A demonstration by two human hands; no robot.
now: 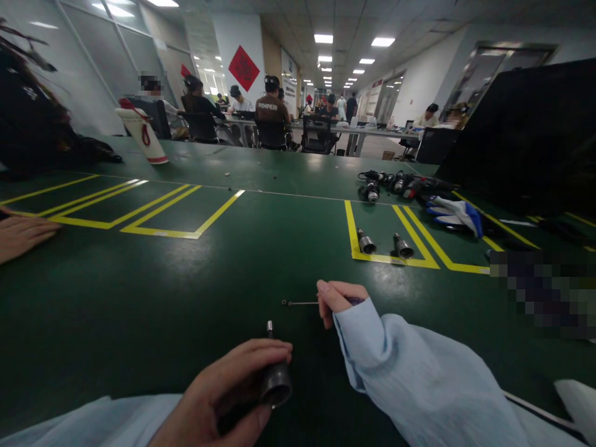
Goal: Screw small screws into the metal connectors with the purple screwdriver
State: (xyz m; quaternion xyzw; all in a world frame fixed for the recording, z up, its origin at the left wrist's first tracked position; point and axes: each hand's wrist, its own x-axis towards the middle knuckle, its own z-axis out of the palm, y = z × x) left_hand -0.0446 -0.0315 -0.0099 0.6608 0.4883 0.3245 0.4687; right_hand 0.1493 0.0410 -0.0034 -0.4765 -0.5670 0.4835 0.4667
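Note:
My left hand (223,397) is wrapped round a dark metal cylinder (275,380) with a thin pin sticking out of its far end, held low over the green table (261,248). A little ahead, my right hand (336,299) pinches the handle of a thin rod-like tool (300,303) that lies flat on the table, pointing left. Both wrists wear pale blue sleeves.
Two small metal cylinders (366,243) (403,247) stand in a yellow-taped box on the right. Behind them lie dark tool parts (386,184) and blue-white gloves (454,212). Another person's hand (21,234) rests at the left edge. A white cup (142,135) stands far left. People sit at desks beyond.

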